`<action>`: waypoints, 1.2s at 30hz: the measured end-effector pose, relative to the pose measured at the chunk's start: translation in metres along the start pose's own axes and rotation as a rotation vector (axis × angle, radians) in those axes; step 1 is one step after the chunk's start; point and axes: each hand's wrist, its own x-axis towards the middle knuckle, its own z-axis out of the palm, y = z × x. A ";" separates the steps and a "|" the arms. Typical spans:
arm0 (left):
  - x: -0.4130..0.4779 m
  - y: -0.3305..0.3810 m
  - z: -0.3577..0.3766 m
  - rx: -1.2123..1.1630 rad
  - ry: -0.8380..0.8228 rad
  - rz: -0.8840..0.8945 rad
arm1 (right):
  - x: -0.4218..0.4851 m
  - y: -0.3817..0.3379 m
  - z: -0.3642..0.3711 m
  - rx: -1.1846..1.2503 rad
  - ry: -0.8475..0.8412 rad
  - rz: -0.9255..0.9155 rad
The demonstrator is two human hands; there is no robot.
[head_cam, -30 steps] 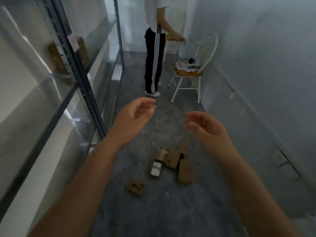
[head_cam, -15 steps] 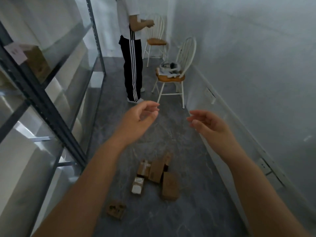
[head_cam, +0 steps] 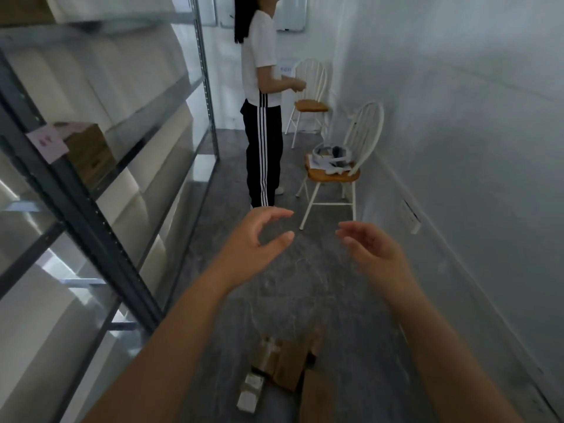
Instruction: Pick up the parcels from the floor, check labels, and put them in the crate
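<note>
A tall metal rack stands well left of the near white chair, with a brown box on one shelf, and a person in striped black trousers stands just left of that chair. On the camera side of the chair, the left hand and right hand hang apart in the air, fingers loosely curved, holding nothing. The brown parcels lie clustered on the grey floor, further from the chair, below the forearms, untouched.

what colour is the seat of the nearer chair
Orange-brown wood on a white frame; the nearer chair shows best in the head view.
</note>
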 end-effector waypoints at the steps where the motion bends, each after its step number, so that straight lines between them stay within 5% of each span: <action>1: 0.013 -0.004 -0.004 0.010 -0.010 0.015 | 0.014 0.000 0.001 -0.011 -0.002 -0.012; 16: 0.115 -0.128 0.065 -0.107 -0.075 -0.192 | 0.111 0.121 0.002 -0.132 0.013 0.158; 36: -0.013 -0.606 0.371 0.096 -0.408 -0.749 | 0.070 0.717 0.114 -0.314 -0.388 0.615</action>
